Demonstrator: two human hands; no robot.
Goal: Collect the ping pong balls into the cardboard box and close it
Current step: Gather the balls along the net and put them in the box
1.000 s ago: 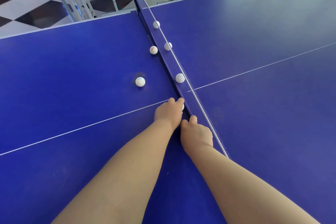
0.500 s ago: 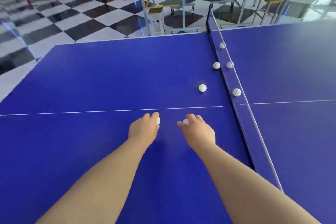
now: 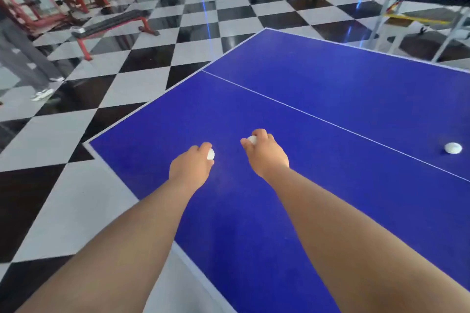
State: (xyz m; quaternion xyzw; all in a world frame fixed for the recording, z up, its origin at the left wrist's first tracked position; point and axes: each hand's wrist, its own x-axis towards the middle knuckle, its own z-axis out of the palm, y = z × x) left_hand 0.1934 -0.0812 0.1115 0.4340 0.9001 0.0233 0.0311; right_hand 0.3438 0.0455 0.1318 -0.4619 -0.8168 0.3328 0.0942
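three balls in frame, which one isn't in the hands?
The ball lying loose on the blue table at far right. The other two are gripped: one in the left hand, one in the right hand.

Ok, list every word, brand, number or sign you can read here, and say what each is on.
None can be read.
ball in left hand: no print visible.
ball in right hand: no print visible.
loose ball: blurred, no mark legible.
table: only white lines, no text.
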